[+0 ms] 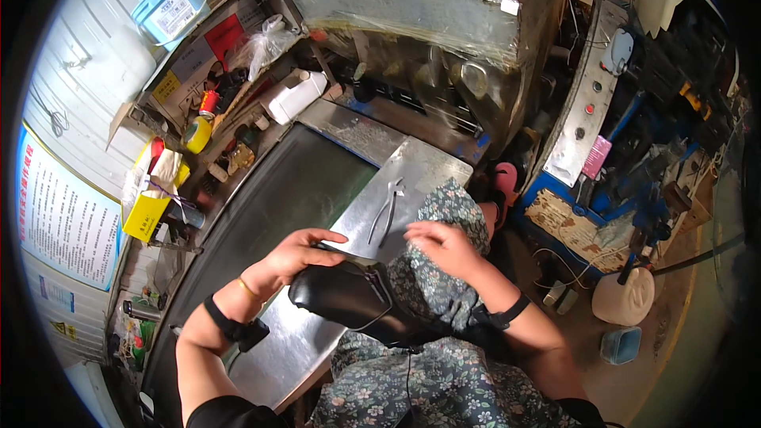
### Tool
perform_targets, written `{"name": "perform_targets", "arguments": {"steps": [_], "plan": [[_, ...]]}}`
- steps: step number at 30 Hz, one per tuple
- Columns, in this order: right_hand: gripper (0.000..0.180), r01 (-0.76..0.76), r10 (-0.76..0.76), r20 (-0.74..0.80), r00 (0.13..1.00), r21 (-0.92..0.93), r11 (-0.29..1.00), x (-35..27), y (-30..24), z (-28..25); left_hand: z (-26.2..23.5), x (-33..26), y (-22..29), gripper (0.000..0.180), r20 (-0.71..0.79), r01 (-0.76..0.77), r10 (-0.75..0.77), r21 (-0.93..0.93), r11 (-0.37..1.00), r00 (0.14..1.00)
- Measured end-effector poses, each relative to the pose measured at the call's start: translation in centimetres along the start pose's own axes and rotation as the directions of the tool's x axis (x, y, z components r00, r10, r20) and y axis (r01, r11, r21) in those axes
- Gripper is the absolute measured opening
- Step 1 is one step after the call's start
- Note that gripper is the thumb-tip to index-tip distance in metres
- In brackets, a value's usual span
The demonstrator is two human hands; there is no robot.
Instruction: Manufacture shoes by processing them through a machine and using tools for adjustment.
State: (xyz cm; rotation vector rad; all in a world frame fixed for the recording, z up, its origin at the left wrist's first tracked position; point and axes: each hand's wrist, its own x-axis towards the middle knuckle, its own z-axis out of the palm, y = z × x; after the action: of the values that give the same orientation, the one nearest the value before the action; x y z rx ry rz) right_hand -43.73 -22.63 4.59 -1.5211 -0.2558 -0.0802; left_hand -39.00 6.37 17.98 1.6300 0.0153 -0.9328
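A glossy black leather-like piece (341,297) with a seam line lies over my lap, tilted toward the metal bench top. My left hand (301,254) is at its upper left edge, the thumb along that edge and the forefinger stretched out above, with a gap between them. To the right, my right hand (448,246) hovers over the flowered cloth on my knee, fingers loosely bent and nothing visible in them. It is apart from the black piece. Metal pliers (384,218) with long handles lie on the bench top (293,341) beyond both hands.
A dark belt-like surface (277,198) runs along the left of the bench. Behind it, a cluttered shelf holds a white jug (293,97) and yellow tape (196,135). A film-covered machine (412,24) stands ahead. At right are a control panel (587,115) and a plastic drum (622,297).
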Motion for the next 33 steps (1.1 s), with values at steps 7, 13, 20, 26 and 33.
{"name": "perform_targets", "arguments": {"steps": [7,13,20,26,33], "plan": [[0.012,0.267,-0.397,-0.111,0.911,-0.575,0.773,0.7,2.3,-0.6,-3.2,2.7,10.1,0.056,-0.377,-0.446,0.493,0.211,0.87,0.784],[0.015,0.282,-0.401,-0.043,0.915,-0.642,0.713,1.1,2.0,-1.0,0.1,24.3,12.7,0.042,-0.41,-0.456,0.667,0.503,0.734,0.622],[0.023,0.32,-0.418,-0.022,0.908,-0.609,0.726,1.3,1.2,-0.7,-0.9,40.3,7.2,0.041,-0.413,-0.088,0.671,0.81,0.579,0.615],[0.016,0.334,-0.431,-0.024,0.902,-0.594,0.732,1.1,1.9,-0.9,-0.5,32.5,-0.9,0.029,-0.245,-0.427,0.585,0.48,0.766,0.773],[0.024,0.312,-0.239,0.201,0.95,-0.622,0.718,-0.5,2.9,0.5,11.6,10.9,-6.8,0.035,0.161,-0.686,0.871,0.687,0.239,0.465]]}}
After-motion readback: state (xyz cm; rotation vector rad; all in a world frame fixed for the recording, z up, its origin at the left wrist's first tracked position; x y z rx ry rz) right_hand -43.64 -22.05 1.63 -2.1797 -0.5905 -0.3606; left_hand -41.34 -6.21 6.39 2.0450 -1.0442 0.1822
